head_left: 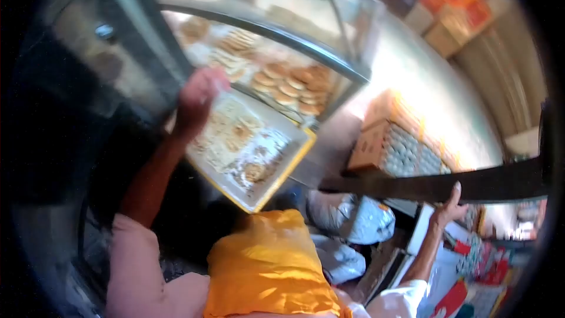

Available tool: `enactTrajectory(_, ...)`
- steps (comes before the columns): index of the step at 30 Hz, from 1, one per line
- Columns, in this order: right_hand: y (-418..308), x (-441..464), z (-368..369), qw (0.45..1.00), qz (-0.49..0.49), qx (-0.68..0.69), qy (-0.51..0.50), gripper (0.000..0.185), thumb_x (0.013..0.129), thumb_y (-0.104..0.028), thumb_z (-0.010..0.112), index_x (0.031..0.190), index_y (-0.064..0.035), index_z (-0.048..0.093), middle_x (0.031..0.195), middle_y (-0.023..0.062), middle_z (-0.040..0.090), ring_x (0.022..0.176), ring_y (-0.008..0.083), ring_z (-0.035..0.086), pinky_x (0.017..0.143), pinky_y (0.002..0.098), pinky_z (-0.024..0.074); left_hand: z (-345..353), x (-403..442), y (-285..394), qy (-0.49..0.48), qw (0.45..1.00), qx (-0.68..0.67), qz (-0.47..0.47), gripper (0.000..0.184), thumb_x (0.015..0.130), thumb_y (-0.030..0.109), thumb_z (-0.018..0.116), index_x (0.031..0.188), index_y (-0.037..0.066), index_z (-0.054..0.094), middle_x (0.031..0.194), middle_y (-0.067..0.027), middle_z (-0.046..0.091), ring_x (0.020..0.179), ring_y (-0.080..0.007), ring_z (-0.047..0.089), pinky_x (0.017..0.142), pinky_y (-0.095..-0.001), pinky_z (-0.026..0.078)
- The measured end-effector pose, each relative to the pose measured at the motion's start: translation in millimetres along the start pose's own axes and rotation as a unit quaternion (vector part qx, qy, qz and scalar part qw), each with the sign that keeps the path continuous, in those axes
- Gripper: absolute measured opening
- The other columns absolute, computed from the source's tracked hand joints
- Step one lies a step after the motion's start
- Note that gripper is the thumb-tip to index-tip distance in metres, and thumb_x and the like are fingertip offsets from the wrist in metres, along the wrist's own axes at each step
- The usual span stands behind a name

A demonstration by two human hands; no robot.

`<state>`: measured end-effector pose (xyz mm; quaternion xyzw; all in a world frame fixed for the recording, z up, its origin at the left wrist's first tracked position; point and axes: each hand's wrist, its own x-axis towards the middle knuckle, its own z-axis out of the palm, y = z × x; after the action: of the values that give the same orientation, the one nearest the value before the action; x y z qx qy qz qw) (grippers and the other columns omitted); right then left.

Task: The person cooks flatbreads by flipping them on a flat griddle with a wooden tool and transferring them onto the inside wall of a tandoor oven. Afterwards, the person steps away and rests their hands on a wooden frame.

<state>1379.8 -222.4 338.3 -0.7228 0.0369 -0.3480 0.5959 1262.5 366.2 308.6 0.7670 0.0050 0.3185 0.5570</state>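
Observation:
My left hand (pixel 200 91) reaches over the left edge of a shallow tray (pixel 305 141) with a yellow rim. The hand is blurred and brightly lit, and its fingers cannot be made out. Pale crumbs and flat bits of food lie on the tray's whitish, stained lining. Just beyond the tray, round golden baked goods (pixel 288 85) sit in rows inside a glass display case (pixel 265 32). Out to the right, my right hand (pixel 450 207) grips the edge of a dark bar (pixel 412 187), one finger pointing up over it.
An orange cloth (pixel 268 265) covers my front. Boxes of eggs (pixel 406 150) are stacked beyond the dark bar. Silvery plastic bags (pixel 371 221) stand below it. Colourful packets (pixel 488 265) fill the lower right, and cartons (pixel 453 23) stand at the upper right. A dark frame rises on the left.

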Motion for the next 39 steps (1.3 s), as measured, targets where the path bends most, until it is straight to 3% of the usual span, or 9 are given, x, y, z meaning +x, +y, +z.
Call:
enactTrajectory(7,-1.4,-9.1,-15.9,0.993,-0.010,-0.115,-0.005,0.045,0.076,-0.005,0.065,0.118,0.0036,0.050,0.113,0.0105,0.054,0.099,0.0189,0.054,0.091,0.0334,0.0428,207.7,18.9,49.3,-0.268,0.930,0.107,0.227,0.024,0.076,0.003,0.065,0.099,0.003,0.061,0.093,-0.0135,0.062,0.087,-0.0270,0.062,0.076,-0.0382,0.050)
enactTrajectory(11,-23.6,-1.5,-10.4,0.991,0.009,-0.104,-0.080,0.086,0.073,-0.050,0.069,0.132,0.0018,0.035,0.124,0.0181,0.048,0.113,0.0293,0.049,0.097,0.0424,0.0381,243.2,96.2,55.4,-0.277,0.862,0.251,0.343,0.033,0.082,0.008,0.060,0.114,0.006,0.056,0.115,-0.0133,0.057,0.108,-0.0325,0.054,0.097,-0.0468,0.040)
enactTrajectory(13,-29.8,14.6,-0.2,0.997,-0.031,-0.025,-0.073,0.099,0.066,-0.055,0.074,0.137,-0.0019,0.030,0.135,0.0182,0.038,0.123,0.0295,0.042,0.103,0.0455,0.0332,252.6,130.1,50.0,-0.272,0.799,0.394,0.363,0.034,0.083,0.010,0.059,0.117,0.007,0.055,0.120,-0.0121,0.055,0.116,-0.0312,0.049,0.103,-0.0476,0.033)
enactTrajectory(16,-63.0,27.5,2.8,0.983,0.154,0.053,-0.080,0.108,0.056,-0.051,0.084,0.138,-0.0069,0.029,0.136,0.0110,0.039,0.127,0.0248,0.038,0.108,0.0444,0.0283,253.3,162.9,23.7,-0.273,0.806,0.433,0.298,0.033,0.084,0.010,0.059,0.117,0.007,0.056,0.121,-0.0119,0.055,0.119,-0.0293,0.047,0.105,-0.0441,0.030)
enactTrajectory(20,-88.0,36.4,26.3,0.980,0.126,0.120,-0.098,0.101,0.055,-0.039,0.088,0.135,-0.0069,0.035,0.126,0.0116,0.048,0.125,0.0257,0.042,0.105,0.0440,0.0340,246.7,179.6,-7.5,-0.276,0.854,0.407,0.167,0.034,0.081,0.006,0.060,0.115,0.005,0.057,0.119,-0.0119,0.055,0.117,-0.0293,0.048,0.102,-0.0424,0.034)
enactTrajectory(22,-76.9,29.3,29.9,0.978,0.182,0.103,0.027,0.098,0.056,-0.036,0.088,0.134,-0.0082,0.036,0.125,0.0136,0.049,0.122,0.0270,0.045,0.103,0.0432,0.0370,247.8,184.9,-20.5,-0.259,0.891,0.350,0.130,0.035,0.080,0.004,0.059,0.115,0.004,0.058,0.120,-0.0126,0.055,0.116,-0.0294,0.048,0.102,-0.0398,0.035)
enactTrajectory(26,-72.7,33.0,25.6,0.991,0.054,0.106,-0.060,0.095,0.058,-0.033,0.087,0.134,-0.0085,0.037,0.127,0.0142,0.048,0.121,0.0274,0.046,0.102,0.0422,0.0376,239.3,192.8,-38.4,-0.258,0.921,0.281,0.083,0.035,0.082,0.010,0.060,0.116,0.005,0.058,0.121,-0.0142,0.055,0.117,-0.0308,0.047,0.104,-0.0421,0.033)
enactTrajectory(31,-63.1,28.2,39.9,0.995,-0.018,0.091,-0.030,0.085,0.064,-0.027,0.083,0.134,-0.0129,0.037,0.130,0.0150,0.047,0.120,0.0272,0.048,0.102,0.0396,0.0387,250.7,190.6,-25.0,-0.284,0.847,0.392,0.218,0.046,0.080,0.025,0.061,0.122,0.007,0.055,0.127,-0.0106,0.052,0.125,-0.0297,0.039,0.110,-0.0438,0.022)
enactTrajectory(39,-86.8,12.6,12.5,0.891,0.342,0.288,0.078,0.047,0.074,-0.017,0.066,0.118,-0.0232,0.048,0.136,0.0060,0.041,0.127,0.0168,0.041,0.102,0.0365,0.0375,269.4,210.4,11.4,-0.396,0.848,0.278,0.216,0.054,0.077,0.039,0.069,0.120,0.009,0.057,0.122,-0.0121,0.056,0.114,-0.0347,0.049,0.101,-0.0530,0.029)
